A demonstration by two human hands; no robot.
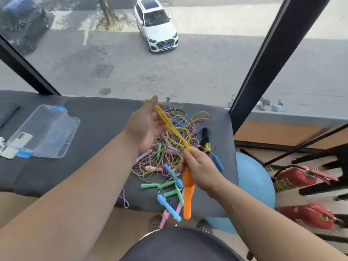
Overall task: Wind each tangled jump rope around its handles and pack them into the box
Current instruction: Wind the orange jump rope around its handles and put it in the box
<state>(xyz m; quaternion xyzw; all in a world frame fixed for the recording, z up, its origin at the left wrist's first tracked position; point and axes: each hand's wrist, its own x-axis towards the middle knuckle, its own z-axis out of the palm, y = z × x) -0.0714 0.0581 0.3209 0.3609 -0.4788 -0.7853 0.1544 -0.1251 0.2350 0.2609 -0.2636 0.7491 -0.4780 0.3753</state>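
Just right of centre, closed grip of the right hand [199,170]: fingers curled round the upper ends of the orange handles [188,200], both handles held together and pointing down towards the lower edge of the frame, past the near edge of the surface [94,129]. From the top of that grip, at the fingertips, a doubled yellow rope [174,131] stretched taut, up and to the left. At centre, left hand [148,129] palm up, fingers loosely extended, grip open; yellow rope lying across those fingers and ending at the fingertips towards the top of the hand; whether hooked over a finger there, cannot tell. Both hands raised above the tangle of jump ropes [165,147], so the held rope above and apart from most of the pile, with thinner yellow loops trailing down into it. Below and between the hands, on the dark grey padded surface, cords of purple, green, yellow and blue-white braid knotted together; loose green handles [150,185], blue handles [169,208] and pink handles [163,219] at the near edge, some overhanging it. A black handle [204,136] at the right side of the pile. At left of the frame, well apart from both hands, the clear box [47,136] with blue latches, lying on the same surface. At lower right, off the surface, a blue ball [252,178] and red fire extinguishers [297,176].
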